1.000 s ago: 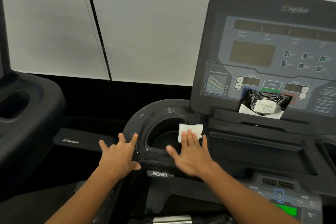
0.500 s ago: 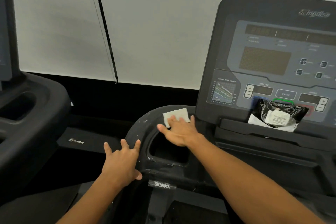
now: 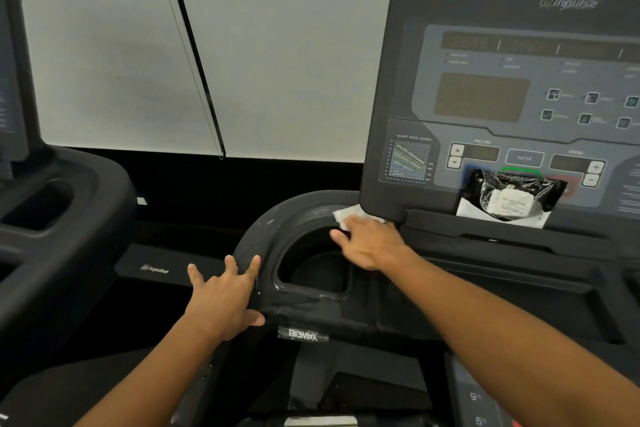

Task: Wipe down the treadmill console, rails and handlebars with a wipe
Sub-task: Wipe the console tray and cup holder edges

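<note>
Pressing the wipe [image 3: 349, 215] flat under its palm, the right hand [image 3: 370, 242] now works the back rim of the cup holder [image 3: 313, 270], tucked against the lower left corner of the console [image 3: 512, 94]; half a second ago it lay further left on that rim, so the stroke is travelling toward the console base. Fingers lie extended, a flat pressing grip on the wipe. The left hand [image 3: 225, 298] rests spread and empty on the holder's outer edge, bracing.
</note>
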The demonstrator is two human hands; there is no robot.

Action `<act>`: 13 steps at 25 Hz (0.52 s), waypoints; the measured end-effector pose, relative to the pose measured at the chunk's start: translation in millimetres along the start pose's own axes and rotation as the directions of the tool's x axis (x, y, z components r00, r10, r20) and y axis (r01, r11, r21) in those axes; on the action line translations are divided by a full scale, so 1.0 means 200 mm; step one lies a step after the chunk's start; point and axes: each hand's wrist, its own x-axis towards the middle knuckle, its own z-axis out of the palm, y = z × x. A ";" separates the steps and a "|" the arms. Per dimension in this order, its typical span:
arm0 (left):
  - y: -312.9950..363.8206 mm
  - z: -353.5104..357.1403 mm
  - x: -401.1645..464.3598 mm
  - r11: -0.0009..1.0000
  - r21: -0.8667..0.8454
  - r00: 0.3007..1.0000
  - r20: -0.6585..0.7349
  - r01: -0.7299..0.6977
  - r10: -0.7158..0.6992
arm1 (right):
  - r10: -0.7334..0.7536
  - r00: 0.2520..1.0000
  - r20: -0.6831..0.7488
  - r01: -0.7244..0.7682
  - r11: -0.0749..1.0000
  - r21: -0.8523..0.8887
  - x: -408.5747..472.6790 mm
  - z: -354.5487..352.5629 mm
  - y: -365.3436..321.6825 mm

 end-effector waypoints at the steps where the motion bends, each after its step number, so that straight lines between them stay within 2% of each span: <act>1: 0.00 0.00 0.00 1.000 0.003 1.000 -0.010 -0.004 0.004 | -0.003 1.000 0.004 0.003 0.999 -0.034 -0.05 0.00 0.06; 5: 0.01 -0.01 0.00 0.999 0.031 0.999 -0.029 -0.019 0.020 | 0.002 1.000 0.010 -0.002 0.999 -0.040 -0.33 0.08 0.00; 7: 0.00 -0.01 -0.01 0.999 0.036 0.999 -0.035 -0.023 0.024 | 0.014 0.998 0.058 -0.011 0.999 -0.037 -0.38 0.13 -0.04; 11: 0.00 0.00 -0.02 0.999 0.016 0.999 -0.038 -0.034 0.035 | 0.107 0.988 0.111 -0.117 0.989 0.094 -0.16 0.11 -0.04; 13: -0.01 0.00 -0.01 0.999 -0.002 0.998 -0.045 -0.037 0.037 | 0.105 0.988 0.109 -0.118 0.985 0.127 0.00 0.12 -0.06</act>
